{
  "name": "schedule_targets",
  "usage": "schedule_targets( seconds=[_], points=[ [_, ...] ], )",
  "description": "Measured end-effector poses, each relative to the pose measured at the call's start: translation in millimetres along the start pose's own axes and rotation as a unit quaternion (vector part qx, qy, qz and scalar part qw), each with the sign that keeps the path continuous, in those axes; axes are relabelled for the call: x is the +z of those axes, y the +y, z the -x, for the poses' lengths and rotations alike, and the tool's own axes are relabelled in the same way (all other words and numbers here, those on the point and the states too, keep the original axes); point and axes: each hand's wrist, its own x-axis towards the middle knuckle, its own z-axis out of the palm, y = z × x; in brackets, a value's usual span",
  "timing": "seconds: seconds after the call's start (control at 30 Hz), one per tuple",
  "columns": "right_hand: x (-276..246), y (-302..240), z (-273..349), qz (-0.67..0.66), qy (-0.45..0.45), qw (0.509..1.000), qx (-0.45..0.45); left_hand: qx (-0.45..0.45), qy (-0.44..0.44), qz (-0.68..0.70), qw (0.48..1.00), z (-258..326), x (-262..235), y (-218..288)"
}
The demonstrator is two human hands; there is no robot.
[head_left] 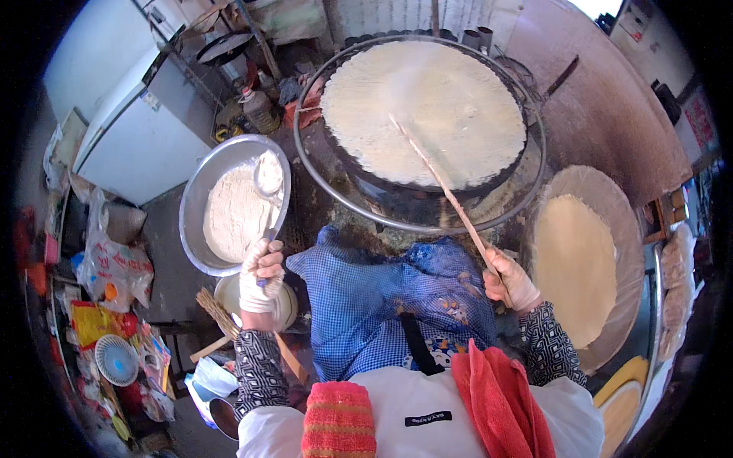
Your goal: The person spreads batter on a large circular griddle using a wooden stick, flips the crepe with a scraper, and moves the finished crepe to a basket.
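Note:
My left hand [259, 281], in a pale glove, is closed round the handle of a ladle [269, 174]. The ladle's bowl, coated in batter, rests by the right inner wall of a metal basin [187, 217] holding thick pale batter [229, 214]. My right hand [510, 281], also gloved, grips a long wooden stick [443, 183]. Its far end lies over a wide round sheet of pale batter [424, 107], spread across a dark griddle [427, 185]. Whether the tip touches the sheet I cannot tell. Light steam blurs the sheet's middle.
A metal ring [305, 153] surrounds the griddle. At right, a large round tray [630, 267] bears a finished-looking pancake [574, 267]. A pail [289, 309] and a straw brush [216, 309] stand below the basin. A white freezer [145, 145] stands at left, near plastic bags [114, 263].

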Motion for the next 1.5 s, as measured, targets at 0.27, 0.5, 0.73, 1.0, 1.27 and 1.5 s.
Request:
schedule_targets(
  seconds=[0.27,0.5,0.73,1.0,1.27,1.5],
  points=[
    [58,-60,-74,0.203,0.043,0.972,-0.107,0.021,0.229,-0.123,0.965,-20,-160,92],
    [-44,-96,-214,0.555,0.351,0.711,-0.252,0.203,0.290,-0.821,0.448,-33,-189,114],
    [52,-14,-162,0.215,0.183,0.952,-0.121,0.237,0.183,-0.925,0.235,-80,-105,92],
    [141,29,-168,0.102,0.036,0.991,-0.075,0.180,-0.011,-0.982,-0.046,-214,-27,-9],
    [10,-1,-111,0.000,0.273,0.937,-0.219,0.013,-0.058,-0.997,-0.052,-176,19,-164],
    [68,24,-102,0.085,0.080,0.989,-0.090,0.201,-0.219,-0.949,0.107,-126,-27,-240]
  ],
)
